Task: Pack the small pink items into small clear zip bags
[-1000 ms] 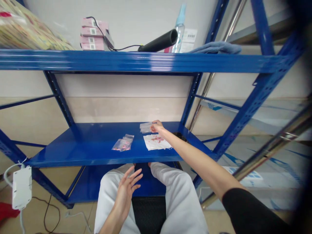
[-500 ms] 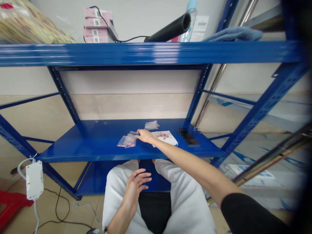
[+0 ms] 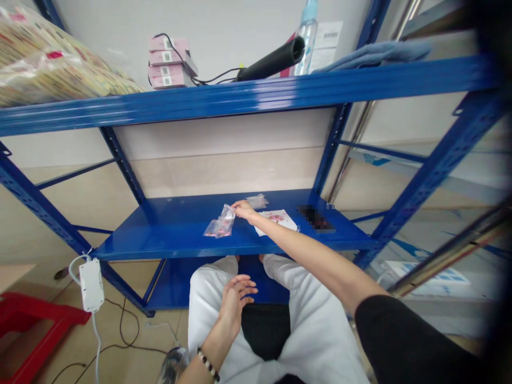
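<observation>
Clear plastic zip bags (image 3: 221, 225) holding pink bits are pinched at their top edge by the nearly closed right hand (image 3: 243, 210), mid-depth on the glossy blue steel shelf (image 3: 176, 246). Crinkled white paper (image 3: 277, 221) lies just beside. The left hand (image 3: 239, 304) is held half open, empty, above white trousers (image 3: 206, 304).

Bright, even indoor light fills the view, with only soft, faint shadows. Pale streaks of glare run along the upper blue steel shelf (image 3: 272, 90), and the lower shelf (image 3: 176, 234) has a milder sheen. The small plastic bags (image 3: 221, 224) catch small highlights. Wide-angle distortion bows and slants the frame toward the edges. The right edge darkens and blurs, smearing the steel rail (image 3: 452, 250), and a pixelated patch (image 3: 314, 217) hides whatever lies beneath it.
</observation>
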